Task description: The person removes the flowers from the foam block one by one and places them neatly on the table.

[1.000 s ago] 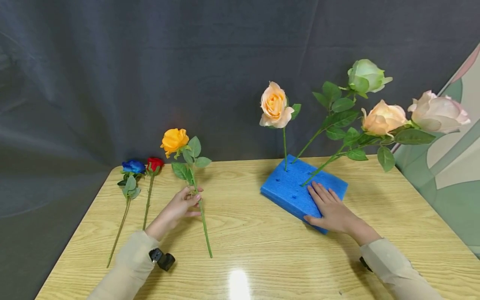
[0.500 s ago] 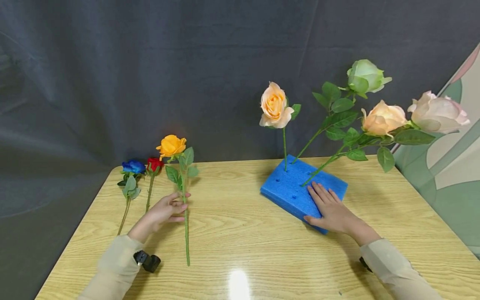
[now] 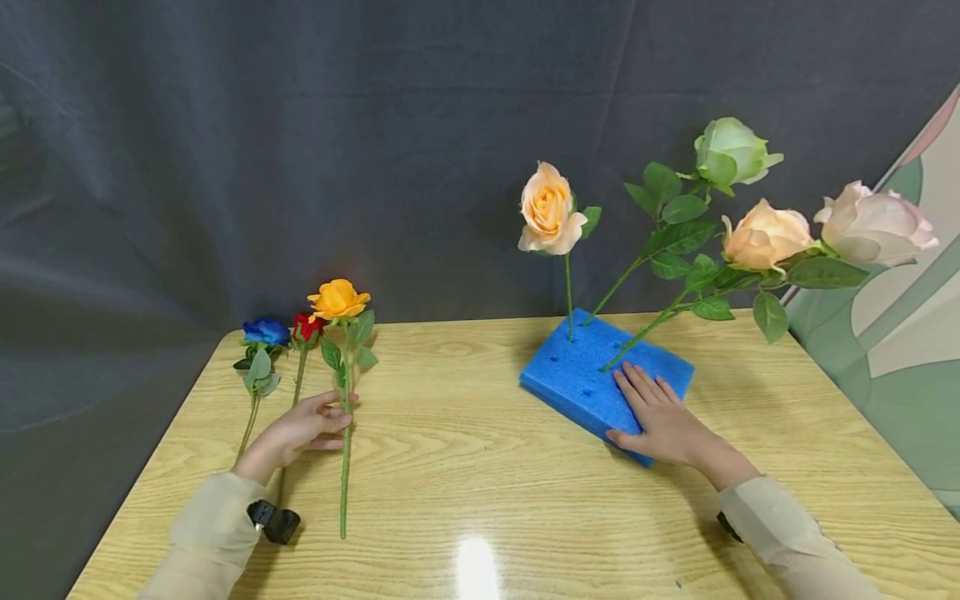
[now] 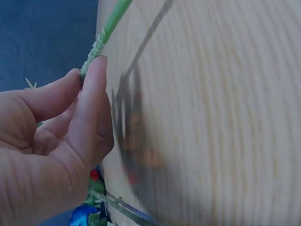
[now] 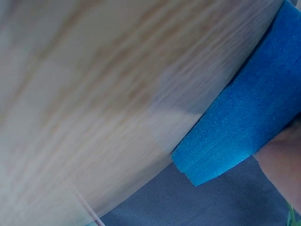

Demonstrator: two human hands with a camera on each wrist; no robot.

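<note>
My left hand (image 3: 306, 429) pinches the green stem of an orange-yellow rose (image 3: 339, 300) between thumb and fingers. In the left wrist view the stem (image 4: 113, 22) rises from the fingertips, over its shadow on the wood. My right hand (image 3: 663, 425) lies with fingers spread on the near right part of a blue foam block (image 3: 577, 387). The block's side (image 5: 235, 127) fills the right of the right wrist view. From the block stand a peach rose (image 3: 550, 212), a green rose (image 3: 733, 154), another peach rose (image 3: 768, 237) and a pale pink rose (image 3: 873, 223).
A blue rose (image 3: 266, 332) and a red rose (image 3: 306, 327) lie at the left of the wooden table (image 3: 465, 467), the red one partly behind the left hand. Small holes show in the foam's top. A dark curtain (image 3: 420, 150) hangs behind the table.
My left hand has moved left with the orange-yellow rose, bringing its bloom lower and beside the red rose. The stem now stands more upright in view. My right hand stays on the foam block.
</note>
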